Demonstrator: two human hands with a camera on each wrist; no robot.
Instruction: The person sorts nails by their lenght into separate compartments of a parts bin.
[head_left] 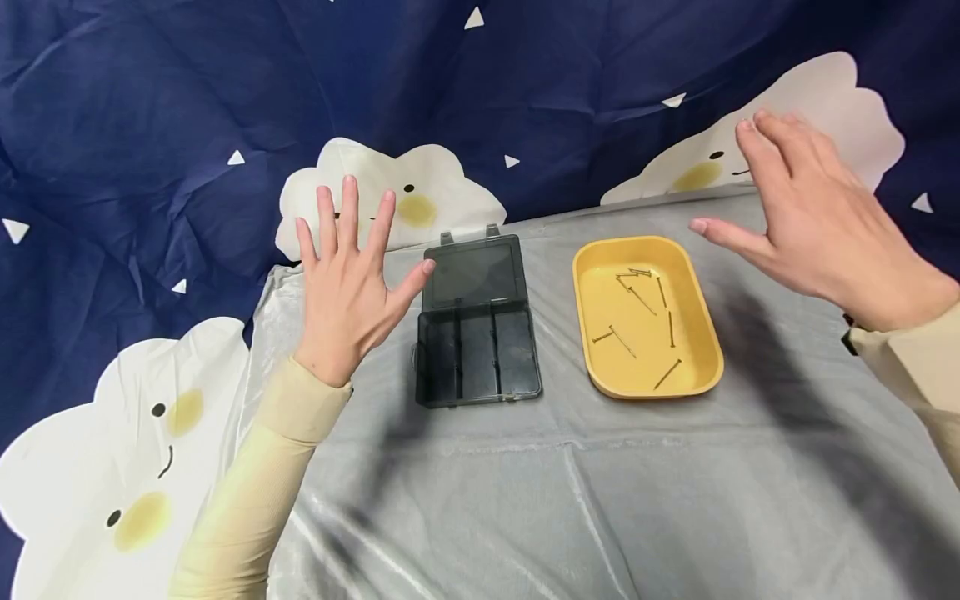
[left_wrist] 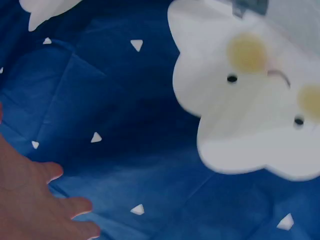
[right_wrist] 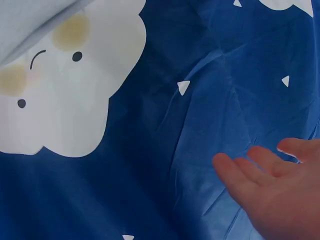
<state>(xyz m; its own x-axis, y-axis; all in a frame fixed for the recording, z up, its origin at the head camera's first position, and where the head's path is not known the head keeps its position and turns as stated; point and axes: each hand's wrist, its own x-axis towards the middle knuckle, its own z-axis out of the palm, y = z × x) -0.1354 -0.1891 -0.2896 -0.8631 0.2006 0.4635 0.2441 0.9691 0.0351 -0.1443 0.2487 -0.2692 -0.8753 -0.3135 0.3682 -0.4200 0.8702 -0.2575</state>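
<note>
My left hand [head_left: 348, 292] is raised with its fingers spread, left of a dark see-through compartment box [head_left: 477, 350]. The box lies with its lid [head_left: 476, 271] swung back, and its narrow compartments show nothing inside. On the right, a yellow tray [head_left: 600, 367] contains several loose screws or nails [head_left: 642, 301]; they are too small to tell which. My right hand [head_left: 817, 217] hovers up and to the right of this tray, fingers extended and holding nothing. Both wrist views show the hands against the blue cloth, the left hand [left_wrist: 35, 200] and the right hand [right_wrist: 275, 185] each touching no object.
A grey cloth [head_left: 480, 492] with wrinkles and folds covers the table. Behind it and to the left hangs dark blue fabric [head_left: 187, 75], printed with white clouds [head_left: 442, 179] and small triangles.
</note>
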